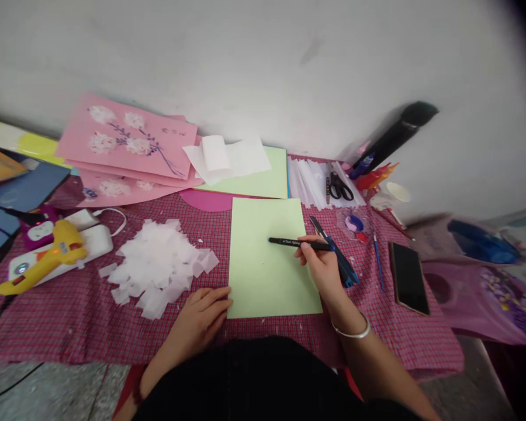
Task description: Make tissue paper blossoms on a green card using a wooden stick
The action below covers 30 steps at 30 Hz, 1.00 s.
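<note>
A black marker pen [284,241] is gripped in my right hand [322,263], lying nearly level over a pale green sheet of paper [265,278]. The pen's dark end points left over the sheet; whether it touches the surface I cannot tell. My left hand [204,316] lies flat on the checked cloth, fingertips at the sheet's lower left edge. Left of the sheet is a heap of small white paper pieces [158,263]. A blue utility knife [344,272] lies just right of the sheet, partly behind my right hand.
Pink cards with white paper flowers [127,140] lean at the back left. A yellow glue gun [48,263] rests on a white power strip [99,242]. Black scissors [339,188] lie on white paper strips [307,181]. A paintbrush [378,263] and a phone [409,278] are at right.
</note>
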Available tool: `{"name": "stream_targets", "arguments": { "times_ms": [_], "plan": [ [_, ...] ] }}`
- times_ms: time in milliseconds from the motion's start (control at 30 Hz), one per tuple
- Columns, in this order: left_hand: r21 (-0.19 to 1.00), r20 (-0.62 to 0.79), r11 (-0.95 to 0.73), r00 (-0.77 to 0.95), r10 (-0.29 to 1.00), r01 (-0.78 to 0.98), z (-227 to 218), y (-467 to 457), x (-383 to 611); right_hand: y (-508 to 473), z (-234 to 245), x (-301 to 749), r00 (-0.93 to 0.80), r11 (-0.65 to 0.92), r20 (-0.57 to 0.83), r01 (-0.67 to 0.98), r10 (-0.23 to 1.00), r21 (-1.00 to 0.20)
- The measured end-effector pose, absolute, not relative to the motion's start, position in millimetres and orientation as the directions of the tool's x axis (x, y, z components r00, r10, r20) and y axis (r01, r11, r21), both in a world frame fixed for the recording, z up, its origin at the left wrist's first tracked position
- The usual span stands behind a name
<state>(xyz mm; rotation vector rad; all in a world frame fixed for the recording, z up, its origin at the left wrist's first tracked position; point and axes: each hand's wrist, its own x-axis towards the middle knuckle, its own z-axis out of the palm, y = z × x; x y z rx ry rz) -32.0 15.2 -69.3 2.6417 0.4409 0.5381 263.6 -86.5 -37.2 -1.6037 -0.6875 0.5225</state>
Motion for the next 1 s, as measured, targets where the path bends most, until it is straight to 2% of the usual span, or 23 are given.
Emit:
{"name": "stream_targets", "arguments": {
  "times_ms": [200, 433, 500, 633, 700, 867, 1000],
  "plan": [
    [0.457, 0.293, -0.861, 0.876, 0.383, 0.223, -68, 15, -32, -90, -45, 275, 0.832, -0.066, 0.082, 0.141, 0.549, -0.988],
    [0.475, 0.278, -0.849, 0.875, 0.396, 0.233, -67, 12, -30, -94, -45, 276, 0.874, -0.038, 0.084, 0.116, 0.478, -0.993],
    [0.486, 0.270, -0.840, 0.872, 0.407, 0.242, -67, 10, -30, -92, -40, 270, 0.847, -0.029, 0.098, 0.133, 0.523, -0.991],
    [0.487, 0.253, -0.834, 0.872, 0.419, 0.260, -65, 8, -30, -79, -27, 254, 0.672, -0.034, 0.116, 0.206, 0.732, -0.978],
    [0.479, 0.255, -0.840, 0.876, 0.410, 0.254, -63, 7, -29, -67, -24, 247, 0.589, -0.031, 0.130, 0.256, 0.798, -0.966],
    [0.506, 0.261, -0.830, 0.875, 0.408, 0.236, -62, 7, -29, -46, -25, 246, 0.490, -0.060, 0.130, 0.355, 0.862, -0.933],
    [0.534, 0.253, -0.816, 0.879, 0.404, 0.221, -62, 7, -30, -59, -23, 249, 0.518, -0.113, 0.140, 0.426, 0.844, -0.898]
  ]
}}
